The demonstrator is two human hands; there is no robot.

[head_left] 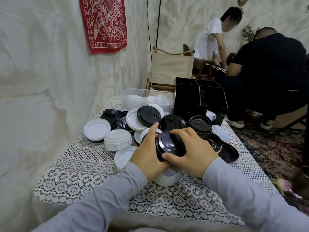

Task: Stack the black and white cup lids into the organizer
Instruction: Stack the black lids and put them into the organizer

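Both hands meet over the middle of the lace-covered worktop [80, 166], holding a short stack of black lids [168, 145] tipped on its side. The right hand [194, 148] grips it from three o'clock. Its fingers [181, 133] curl over the upper rim and the thumb presses the lower edge. The left hand [147, 154] wraps the stack's rim from nine o'clock, with the index finger lifted straight and clear of the lids.

Directly below the hands, at six o'clock, sits a squat stack of white lids [167, 179], partly hidden by the wrists. At nine o'clock, just beside the left hand, a single white lid [123, 156] lies on the cloth. At ten o'clock stands a neat white pile [117, 139], and beyond it lies an upturned white lid [97, 129].

From eleven to one o'clock lies a loose heap of mixed lids, among them a tilted black lid [148, 115]. A second black stack [199, 125] stands at one o'clock. A flat black lid [228, 153] lies at three o'clock, near the worktop's edge.

The organizer [200, 96], a black box with divided compartments, stands at the far end at one o'clock, behind the second black stack. Just beside it, at twelve o'clock, a clear bin [133, 92] holds more white lids.

On the wall at eleven o'clock hangs a red banner [105, 24]. A canvas folding chair [170, 66] stands behind the worktop. At two o'clock two people [267, 61] bend over something low, above a patterned rug [270, 148].
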